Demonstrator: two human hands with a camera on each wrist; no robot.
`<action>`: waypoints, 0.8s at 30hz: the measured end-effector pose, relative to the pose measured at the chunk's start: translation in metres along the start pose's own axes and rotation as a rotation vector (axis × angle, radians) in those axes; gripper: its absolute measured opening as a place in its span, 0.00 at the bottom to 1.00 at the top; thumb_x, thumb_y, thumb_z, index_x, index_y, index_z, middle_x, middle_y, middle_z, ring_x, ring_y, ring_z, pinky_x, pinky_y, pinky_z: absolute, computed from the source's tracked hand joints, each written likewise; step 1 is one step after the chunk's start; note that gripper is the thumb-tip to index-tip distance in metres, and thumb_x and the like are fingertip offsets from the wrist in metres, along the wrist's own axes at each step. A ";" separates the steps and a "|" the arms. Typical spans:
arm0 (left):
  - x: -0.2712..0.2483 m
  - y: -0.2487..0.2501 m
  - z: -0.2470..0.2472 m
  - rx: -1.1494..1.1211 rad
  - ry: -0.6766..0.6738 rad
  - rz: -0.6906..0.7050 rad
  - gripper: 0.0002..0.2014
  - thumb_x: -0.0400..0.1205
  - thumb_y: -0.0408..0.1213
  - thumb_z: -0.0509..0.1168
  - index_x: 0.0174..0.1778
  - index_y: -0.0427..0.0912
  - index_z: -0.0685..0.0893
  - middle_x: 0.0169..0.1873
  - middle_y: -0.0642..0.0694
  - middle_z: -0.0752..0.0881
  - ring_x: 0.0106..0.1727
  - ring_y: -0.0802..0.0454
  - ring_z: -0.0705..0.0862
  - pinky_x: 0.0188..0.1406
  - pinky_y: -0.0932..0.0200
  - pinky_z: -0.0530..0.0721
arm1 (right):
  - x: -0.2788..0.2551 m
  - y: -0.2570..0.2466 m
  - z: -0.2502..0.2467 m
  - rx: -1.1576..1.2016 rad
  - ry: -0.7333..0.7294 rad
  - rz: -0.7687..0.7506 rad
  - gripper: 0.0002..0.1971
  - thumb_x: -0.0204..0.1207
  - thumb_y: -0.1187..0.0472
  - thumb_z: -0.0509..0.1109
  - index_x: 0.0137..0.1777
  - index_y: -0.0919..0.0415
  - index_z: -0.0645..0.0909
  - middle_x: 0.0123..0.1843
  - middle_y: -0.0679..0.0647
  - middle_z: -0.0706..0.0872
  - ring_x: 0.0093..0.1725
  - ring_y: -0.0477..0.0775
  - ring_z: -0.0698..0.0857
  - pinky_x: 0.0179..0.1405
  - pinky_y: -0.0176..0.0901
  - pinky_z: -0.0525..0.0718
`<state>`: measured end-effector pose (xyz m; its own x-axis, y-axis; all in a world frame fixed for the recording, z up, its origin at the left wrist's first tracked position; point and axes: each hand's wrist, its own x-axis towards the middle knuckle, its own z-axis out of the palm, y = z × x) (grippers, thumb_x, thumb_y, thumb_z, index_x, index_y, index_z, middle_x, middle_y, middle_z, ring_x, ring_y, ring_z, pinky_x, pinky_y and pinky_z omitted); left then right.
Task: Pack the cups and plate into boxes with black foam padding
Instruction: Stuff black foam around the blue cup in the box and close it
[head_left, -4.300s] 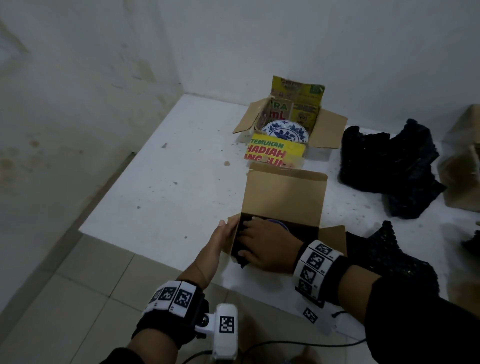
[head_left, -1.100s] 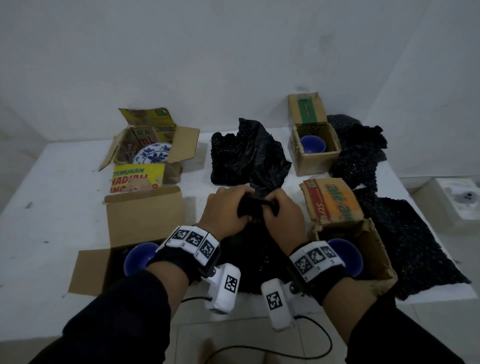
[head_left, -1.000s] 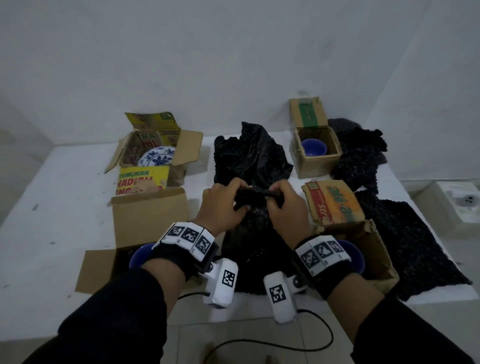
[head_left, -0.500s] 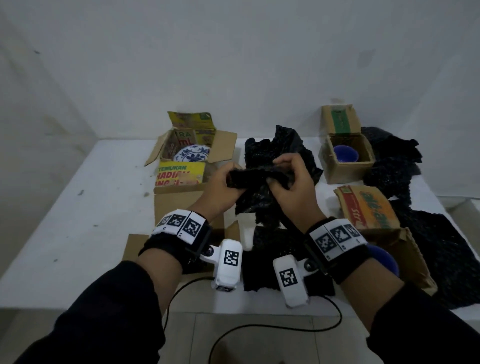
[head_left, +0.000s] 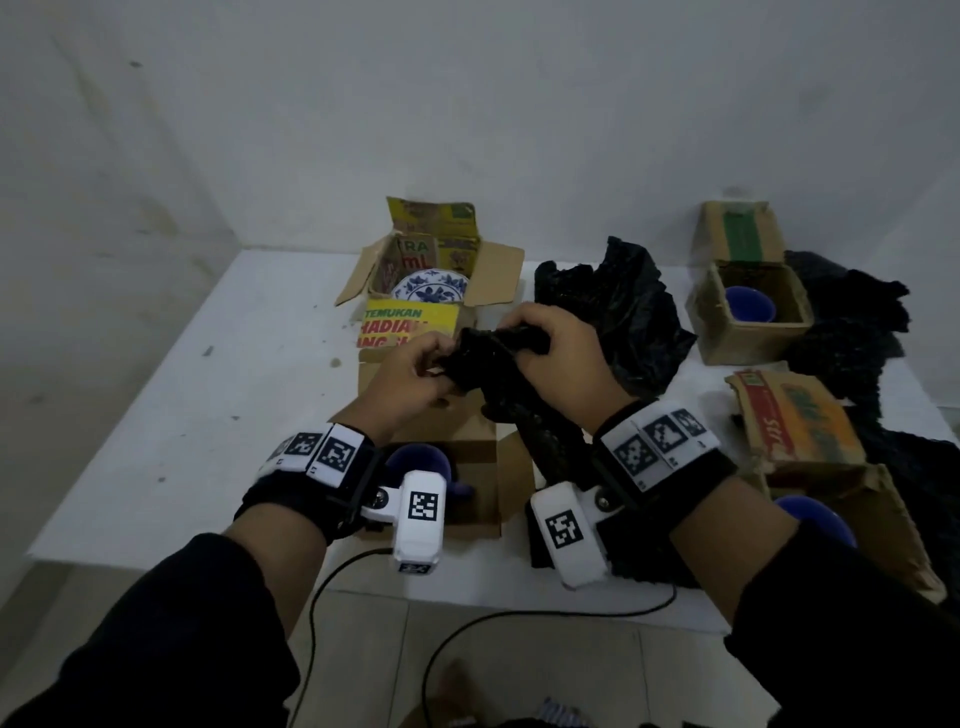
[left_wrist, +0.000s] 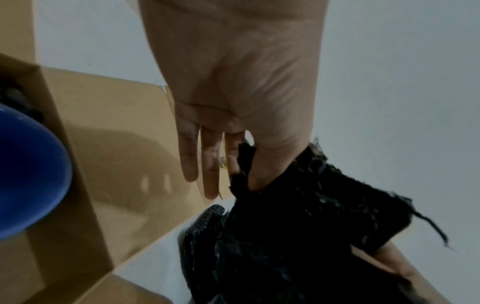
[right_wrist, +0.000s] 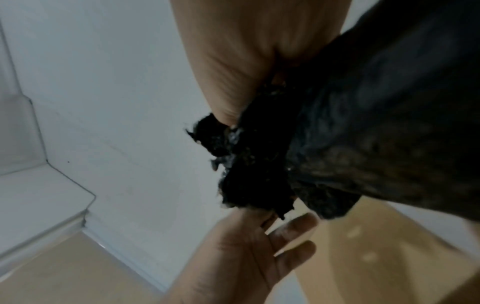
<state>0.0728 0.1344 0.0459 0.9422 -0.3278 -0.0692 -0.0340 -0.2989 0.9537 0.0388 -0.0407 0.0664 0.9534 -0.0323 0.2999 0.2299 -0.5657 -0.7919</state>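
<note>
Compared with the frame half a second earlier, both hands and the bunched foam have shifted leftward and now sit above the plain brown box (head_left: 441, 415) at the near edge of the counter (head_left: 234, 364). The left hand (head_left: 415, 379) pinches one end of the black foam strip (head_left: 498, 374) between thumb and index finger; in the left wrist view the remaining fingers (left_wrist: 207, 164) extend nearly straight, free of the foam. The right hand (head_left: 561, 358) curls its fingers over the other end of the strip, closed around it. The rest of the strip hangs down between the wrists toward the counter's near edge.

Beneath the left wrist, a blue cup (head_left: 421, 462) stands inside the plain brown box, whose rear flap is raised. Behind it, a printed yellow box (head_left: 431, 280) with open flaps holds the blue-and-white plate (head_left: 431, 286). At the far right, a small box (head_left: 748, 312) contains a second blue cup (head_left: 750, 304). At the near right, a box with a printed red-and-orange flap (head_left: 800, 426) holds a third blue cup (head_left: 815, 519), partly hidden by the right forearm.

A crumpled sheet of loose foam (head_left: 618, 317) lies on the counter between the plate's box and the far-right box. More black foam (head_left: 852, 332) lies along the right edge.
</note>
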 end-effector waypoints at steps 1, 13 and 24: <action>-0.001 -0.002 -0.005 -0.018 0.002 0.010 0.14 0.76 0.20 0.66 0.43 0.46 0.77 0.43 0.48 0.84 0.39 0.57 0.84 0.32 0.61 0.84 | 0.004 -0.003 0.001 0.011 -0.017 0.057 0.14 0.68 0.79 0.66 0.49 0.66 0.85 0.52 0.58 0.87 0.55 0.53 0.82 0.57 0.38 0.78; -0.020 -0.046 -0.034 0.119 0.113 -0.026 0.15 0.77 0.31 0.70 0.59 0.46 0.79 0.60 0.51 0.82 0.64 0.55 0.78 0.64 0.60 0.75 | -0.027 0.021 0.073 -0.337 -0.138 0.381 0.14 0.73 0.70 0.64 0.53 0.60 0.88 0.54 0.63 0.79 0.52 0.65 0.81 0.48 0.42 0.76; -0.060 -0.109 -0.050 0.012 0.141 -0.201 0.21 0.89 0.42 0.44 0.77 0.44 0.69 0.78 0.48 0.65 0.80 0.52 0.60 0.82 0.51 0.55 | -0.056 0.028 0.103 -0.836 -0.467 0.119 0.10 0.71 0.62 0.67 0.50 0.58 0.87 0.51 0.59 0.82 0.55 0.64 0.78 0.52 0.50 0.72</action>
<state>0.0366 0.2314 -0.0391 0.9678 -0.1323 -0.2143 0.1553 -0.3563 0.9214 0.0122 0.0308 -0.0271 0.9846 0.1017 -0.1425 0.0857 -0.9897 -0.1145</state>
